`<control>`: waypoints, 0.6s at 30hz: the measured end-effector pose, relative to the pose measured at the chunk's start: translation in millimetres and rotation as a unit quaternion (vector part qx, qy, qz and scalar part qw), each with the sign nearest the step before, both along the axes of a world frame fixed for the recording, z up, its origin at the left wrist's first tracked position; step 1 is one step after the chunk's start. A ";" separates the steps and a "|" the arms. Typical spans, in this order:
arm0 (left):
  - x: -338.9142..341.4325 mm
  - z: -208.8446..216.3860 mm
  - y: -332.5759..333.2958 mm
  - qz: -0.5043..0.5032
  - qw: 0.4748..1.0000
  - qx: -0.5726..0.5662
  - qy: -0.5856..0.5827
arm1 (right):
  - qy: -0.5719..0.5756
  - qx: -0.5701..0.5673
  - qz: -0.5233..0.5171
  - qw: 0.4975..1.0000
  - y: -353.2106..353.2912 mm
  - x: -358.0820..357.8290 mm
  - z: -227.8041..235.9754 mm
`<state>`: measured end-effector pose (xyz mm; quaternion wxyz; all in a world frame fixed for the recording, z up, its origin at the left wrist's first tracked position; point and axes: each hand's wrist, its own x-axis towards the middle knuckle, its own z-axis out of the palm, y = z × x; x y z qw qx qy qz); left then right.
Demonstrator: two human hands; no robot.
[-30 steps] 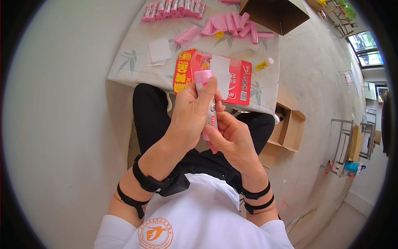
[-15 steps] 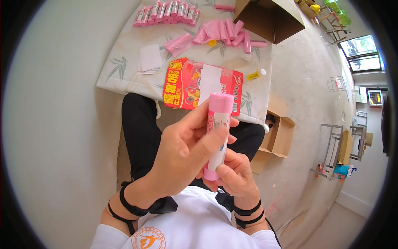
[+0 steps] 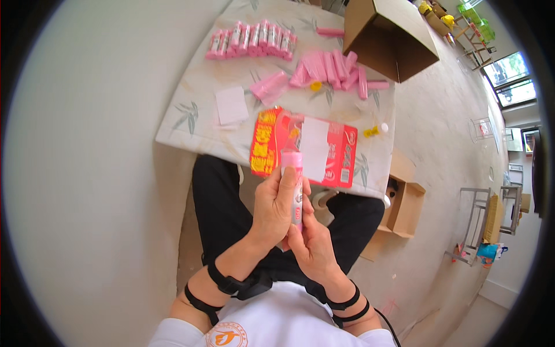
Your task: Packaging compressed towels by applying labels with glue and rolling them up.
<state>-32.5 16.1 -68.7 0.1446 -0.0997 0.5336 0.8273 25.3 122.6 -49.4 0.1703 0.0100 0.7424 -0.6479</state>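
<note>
Running lengthwise between the two hands, the pink roll (image 3: 298,199) with its pale printed label had its long axis pointing forward, away from the body, its far end standing clear beyond the fingers and its near end low toward the lap. Neither hand was the nearer, since both touched it: the left hand (image 3: 270,211) from its left side, the right hand (image 3: 315,248) from its near end and right side. The left hand was closed around the roll, thumb laid along the upper part, fingers mostly hidden behind, with at least one tip showing at the right edge. The right hand was partly curled, gripping the lower end between thumb and fingers; how firmly could not be told. Just ahead of the hands, a flat red printed board (image 3: 341,139) lay at the near edge of the table (image 3: 199,141), a white sheet (image 3: 314,144) across it. Farther ahead and to the left of the hands sat stacked labelled rolls (image 3: 254,38); ahead and slightly to the right, loose pink rolls (image 3: 332,68) lay near an open cardboard box (image 3: 370,26).
</note>
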 end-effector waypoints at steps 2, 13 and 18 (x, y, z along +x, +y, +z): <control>-7.9 -14.9 -4.4 0.016 0.998 -0.005 -0.053 | -0.068 -0.019 0.006 0.997 -4.1 -10.7 -13.3; -166.1 -95.1 -51.3 0.107 0.986 -0.123 0.014 | -0.004 0.083 -0.039 0.996 6.1 -110.1 -71.6; -333.3 -119.7 -121.2 0.192 0.947 -0.253 0.042 | -0.086 0.052 -0.046 0.994 38.6 -98.3 -100.3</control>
